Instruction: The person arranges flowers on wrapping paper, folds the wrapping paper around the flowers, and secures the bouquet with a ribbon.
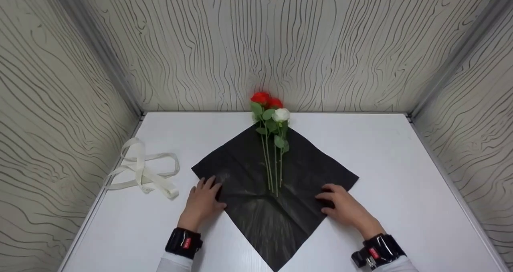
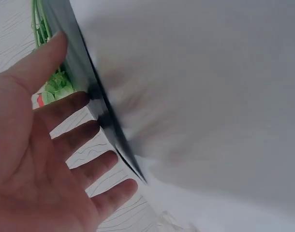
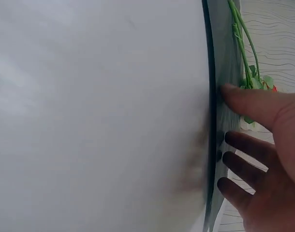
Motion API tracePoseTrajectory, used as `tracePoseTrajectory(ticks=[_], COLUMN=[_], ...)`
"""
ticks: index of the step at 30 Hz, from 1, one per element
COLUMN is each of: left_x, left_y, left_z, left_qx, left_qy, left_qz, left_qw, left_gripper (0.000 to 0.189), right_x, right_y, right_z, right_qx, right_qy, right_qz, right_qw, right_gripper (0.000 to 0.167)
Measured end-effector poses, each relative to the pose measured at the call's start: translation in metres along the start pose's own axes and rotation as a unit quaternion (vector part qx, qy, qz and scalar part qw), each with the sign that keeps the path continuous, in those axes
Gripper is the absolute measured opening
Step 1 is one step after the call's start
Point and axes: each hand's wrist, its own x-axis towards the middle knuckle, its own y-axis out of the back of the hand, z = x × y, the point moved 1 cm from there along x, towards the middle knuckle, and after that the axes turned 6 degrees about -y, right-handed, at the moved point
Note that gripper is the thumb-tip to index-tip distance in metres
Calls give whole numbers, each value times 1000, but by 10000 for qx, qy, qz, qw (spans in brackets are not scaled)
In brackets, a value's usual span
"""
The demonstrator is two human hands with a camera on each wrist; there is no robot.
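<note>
A square black sheet of wrapping paper [image 1: 256,220] lies cornerwise on the white table, one corner toward the person. Red roses [image 1: 260,98] and a white rose [image 1: 281,115] lie on its far half. Their green stems [image 1: 269,164] point toward the person and their blooms reach past the far corner. On the sheet's left edge rests my left hand [image 1: 203,202], fingers spread and relaxed. My right hand [image 1: 342,208] touches the right edge with loosely bent fingers. Both wrist views show the fingertips at the paper's edge, neither hand gripping it.
A cream ribbon [image 1: 140,164] lies in loose loops on the left of the table [image 1: 400,156]. Wood-patterned panels [image 1: 280,43] stand at the back and on both sides, right up to the table's edges. The blooms lie close to the back panel.
</note>
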Motion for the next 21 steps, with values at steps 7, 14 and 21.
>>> tracePoseTrajectory(ticks=[7, 14, 21], left_x=[-2, -1, 5], left_y=[-1, -15, -18], left_z=[13, 23, 21], left_qx=[-149, -263, -247], left_qy=[-867, -1525, -1499], left_qz=[286, -221, -206], left_qw=[9957, 9877, 9882], left_gripper=[48, 44, 45], right_x=[-12, -9, 0], right_y=[-3, -4, -5], right_z=[0, -2, -4], right_qx=[239, 239, 242], right_qy=[300, 380, 332], right_qz=[-392, -209, 24], right_qw=[9985, 9988, 9992], right_gripper=[34, 31, 27])
